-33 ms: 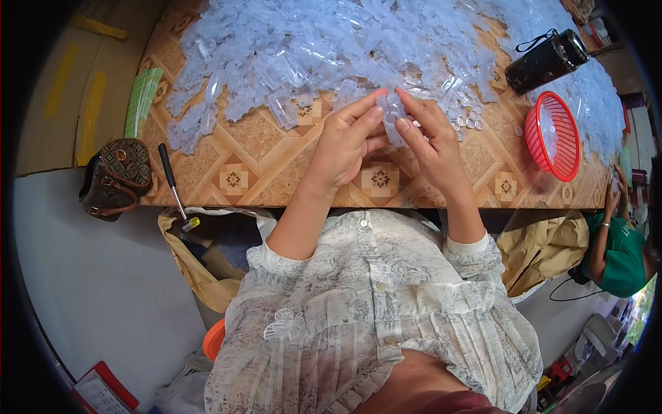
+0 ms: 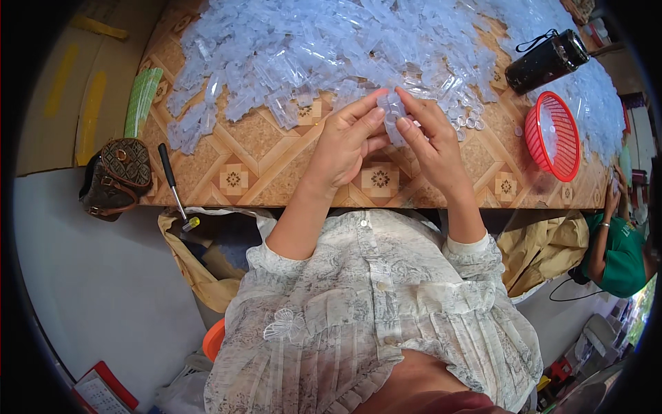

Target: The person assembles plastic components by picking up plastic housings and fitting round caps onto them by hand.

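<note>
Over the patterned worktop (image 2: 296, 165), at upper centre of the frame, the left hand (image 2: 348, 138) and right hand (image 2: 434, 138) are both closed, thumb against fingers, on one clear plastic piece (image 2: 392, 112). It sits between them, about equally near each, its long axis running roughly up and down the frame. Beyond, a pile of clear pieces (image 2: 310, 58) fills the top centre.

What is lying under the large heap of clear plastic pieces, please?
At the near edge of the heap, gaps show the brown patterned tabletop. Beneath the thick middle, the heap covers everything, so I cannot tell.
</note>
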`<state>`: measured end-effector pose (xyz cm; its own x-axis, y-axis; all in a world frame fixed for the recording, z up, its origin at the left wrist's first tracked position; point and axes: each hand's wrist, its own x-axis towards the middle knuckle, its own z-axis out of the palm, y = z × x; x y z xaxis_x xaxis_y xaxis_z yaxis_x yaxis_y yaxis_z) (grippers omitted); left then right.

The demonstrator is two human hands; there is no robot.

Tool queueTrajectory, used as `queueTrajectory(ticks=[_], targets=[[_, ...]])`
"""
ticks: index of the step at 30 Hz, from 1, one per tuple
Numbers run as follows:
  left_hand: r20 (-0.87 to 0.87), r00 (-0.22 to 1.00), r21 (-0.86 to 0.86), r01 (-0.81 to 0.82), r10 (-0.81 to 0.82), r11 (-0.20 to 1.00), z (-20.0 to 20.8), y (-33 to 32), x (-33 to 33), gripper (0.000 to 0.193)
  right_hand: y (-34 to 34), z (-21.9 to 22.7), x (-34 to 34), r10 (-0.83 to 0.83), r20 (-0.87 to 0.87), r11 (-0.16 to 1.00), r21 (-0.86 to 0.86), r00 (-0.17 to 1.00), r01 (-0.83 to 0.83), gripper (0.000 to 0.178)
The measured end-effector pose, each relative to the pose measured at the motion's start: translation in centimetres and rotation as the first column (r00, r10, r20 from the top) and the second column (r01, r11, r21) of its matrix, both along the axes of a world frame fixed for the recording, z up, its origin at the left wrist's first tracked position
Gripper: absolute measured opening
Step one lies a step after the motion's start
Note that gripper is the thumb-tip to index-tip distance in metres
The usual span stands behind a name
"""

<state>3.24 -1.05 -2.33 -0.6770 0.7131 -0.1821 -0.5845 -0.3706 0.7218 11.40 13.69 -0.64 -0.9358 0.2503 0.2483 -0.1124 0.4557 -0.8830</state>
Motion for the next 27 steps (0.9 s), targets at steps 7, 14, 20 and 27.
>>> queueTrajectory(ticks=[7,14,20,27], targets=[[-0.046,0.998,-0.02,-0.045,0.044,0.999,0.5,0.2,0.4,0.039,0.1,0.5,0.1,0.023,0.024,1.0,-0.017,0.999,-0.023,0.044],[-0.145,0.984,-0.069,-0.117,0.107,0.991,0.9,0.6,0.7,0.036,-0.5,-0.1,0.3,-0.002,-0.027,0.982,-0.186,1.0,-0.003,0.043],[-0.385,0.917,-0.112,-0.161,0.107,0.98,0.9,0.4,0.6,0.036,-0.6,-0.3,0.5,0.003,-0.094,0.982,-0.185,0.996,-0.02,0.045],[-0.448,0.885,-0.081,-0.183,0.128,0.98,0.9,0.3,0.7,0.035,-0.7,-0.8,0.6,0.003,-0.17,0.997,-0.069,0.985,-0.015,0.047]])
